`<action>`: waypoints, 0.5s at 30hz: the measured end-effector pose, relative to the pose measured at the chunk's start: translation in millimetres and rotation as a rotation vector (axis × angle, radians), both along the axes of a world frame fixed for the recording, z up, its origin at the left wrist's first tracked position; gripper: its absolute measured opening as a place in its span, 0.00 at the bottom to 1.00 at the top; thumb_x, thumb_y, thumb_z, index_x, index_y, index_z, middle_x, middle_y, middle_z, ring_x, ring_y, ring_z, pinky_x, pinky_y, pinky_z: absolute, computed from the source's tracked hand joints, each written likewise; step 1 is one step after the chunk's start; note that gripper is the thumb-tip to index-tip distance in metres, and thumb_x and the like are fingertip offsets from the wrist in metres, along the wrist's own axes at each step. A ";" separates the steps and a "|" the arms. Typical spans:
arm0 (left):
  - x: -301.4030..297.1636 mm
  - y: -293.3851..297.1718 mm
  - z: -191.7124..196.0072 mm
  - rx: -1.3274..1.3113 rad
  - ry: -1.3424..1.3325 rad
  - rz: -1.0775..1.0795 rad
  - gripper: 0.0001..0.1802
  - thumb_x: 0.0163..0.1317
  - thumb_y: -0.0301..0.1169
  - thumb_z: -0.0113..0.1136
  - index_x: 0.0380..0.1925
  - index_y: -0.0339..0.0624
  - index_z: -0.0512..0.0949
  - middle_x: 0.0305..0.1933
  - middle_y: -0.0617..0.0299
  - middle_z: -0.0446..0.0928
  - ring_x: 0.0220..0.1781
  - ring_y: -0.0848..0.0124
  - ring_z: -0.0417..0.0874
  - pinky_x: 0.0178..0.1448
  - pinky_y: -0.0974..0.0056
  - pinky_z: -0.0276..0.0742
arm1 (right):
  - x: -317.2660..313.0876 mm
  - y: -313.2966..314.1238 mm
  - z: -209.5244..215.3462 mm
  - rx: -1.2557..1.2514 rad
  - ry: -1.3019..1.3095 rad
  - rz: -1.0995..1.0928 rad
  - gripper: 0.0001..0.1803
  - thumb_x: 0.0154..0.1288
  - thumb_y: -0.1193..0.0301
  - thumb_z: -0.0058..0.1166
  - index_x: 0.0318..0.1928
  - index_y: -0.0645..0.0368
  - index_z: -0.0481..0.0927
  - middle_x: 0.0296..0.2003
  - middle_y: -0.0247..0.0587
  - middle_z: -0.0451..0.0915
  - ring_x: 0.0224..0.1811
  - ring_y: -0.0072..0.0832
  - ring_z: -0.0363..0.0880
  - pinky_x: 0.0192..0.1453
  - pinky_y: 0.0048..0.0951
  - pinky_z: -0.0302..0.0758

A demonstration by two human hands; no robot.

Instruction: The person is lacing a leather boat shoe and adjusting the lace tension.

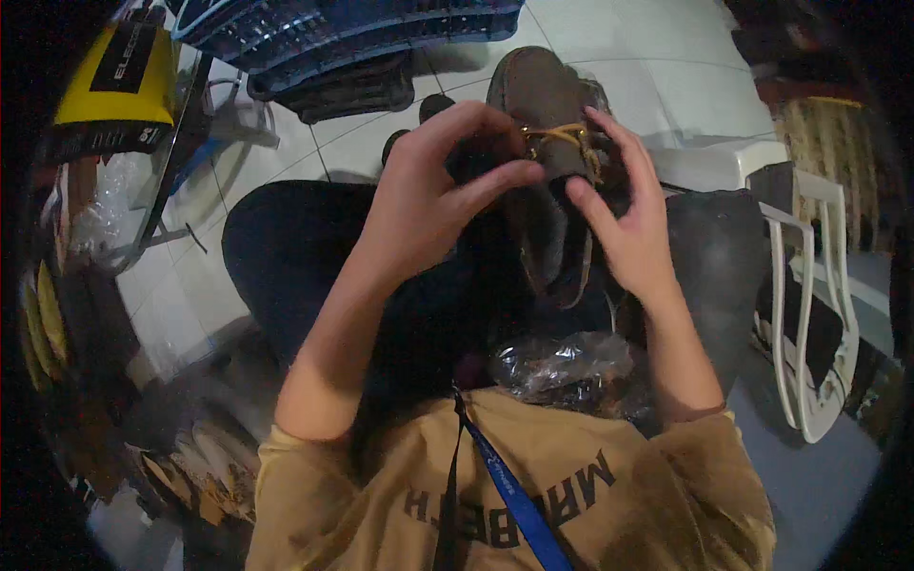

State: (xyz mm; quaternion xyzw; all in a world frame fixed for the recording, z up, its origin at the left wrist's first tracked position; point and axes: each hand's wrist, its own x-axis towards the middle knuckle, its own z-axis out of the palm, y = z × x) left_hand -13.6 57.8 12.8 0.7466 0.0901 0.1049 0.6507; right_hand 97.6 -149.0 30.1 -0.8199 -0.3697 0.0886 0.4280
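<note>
Head: right hand (636, 224) cups shoe (535, 84), seemingly.

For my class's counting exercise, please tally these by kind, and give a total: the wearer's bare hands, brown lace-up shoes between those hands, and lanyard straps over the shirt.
Bare hands: 2 (left hand, right hand)
Brown lace-up shoe: 1
Lanyard straps: 2 (blue strap, black strap)
Total: 5

Crumpled clear plastic (562, 364) lies on the person's dark-clad lap (300, 224).
</note>
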 end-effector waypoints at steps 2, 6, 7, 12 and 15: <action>-0.2 0.4 -7.1 0.008 -0.061 -0.008 0.13 0.63 0.24 0.74 0.45 0.36 0.80 0.42 0.67 0.82 0.47 0.78 0.82 0.54 0.70 0.78 | -2.2 -8.3 -0.9 0.065 0.009 -0.004 0.33 0.66 0.64 0.68 0.69 0.60 0.73 0.62 0.49 0.79 0.66 0.41 0.77 0.71 0.38 0.70; -1.7 -3.6 -17.5 -0.108 -0.059 -0.005 0.14 0.63 0.23 0.74 0.46 0.37 0.80 0.42 0.66 0.81 0.47 0.79 0.82 0.53 0.70 0.78 | -1.5 -14.5 -7.3 0.115 -0.081 -0.032 0.23 0.63 0.70 0.72 0.57 0.63 0.83 0.57 0.46 0.82 0.60 0.36 0.80 0.67 0.35 0.73; -0.8 -4.9 -19.8 -0.114 -0.063 -0.008 0.14 0.63 0.23 0.74 0.46 0.37 0.80 0.42 0.66 0.81 0.47 0.79 0.82 0.53 0.70 0.78 | -2.6 -13.3 -6.4 0.109 -0.085 -0.034 0.23 0.63 0.70 0.72 0.57 0.63 0.83 0.57 0.46 0.82 0.60 0.36 0.80 0.67 0.35 0.73; 3.9 -12.8 -28.2 -0.192 -0.106 0.024 0.14 0.64 0.24 0.73 0.47 0.37 0.79 0.44 0.66 0.80 0.48 0.79 0.81 0.55 0.71 0.76 | -1.1 -15.5 -4.5 0.236 0.206 -0.077 0.09 0.64 0.78 0.71 0.42 0.62 0.84 0.48 0.40 0.82 0.51 0.26 0.80 0.59 0.28 0.74; 14.0 -20.7 -19.7 -0.128 -0.175 0.035 0.13 0.65 0.26 0.73 0.46 0.37 0.80 0.45 0.66 0.80 0.48 0.78 0.80 0.56 0.70 0.76 | -0.1 -18.4 0.5 0.283 0.330 -0.129 0.06 0.66 0.79 0.68 0.39 0.61 0.82 0.45 0.39 0.81 0.49 0.24 0.79 0.58 0.27 0.74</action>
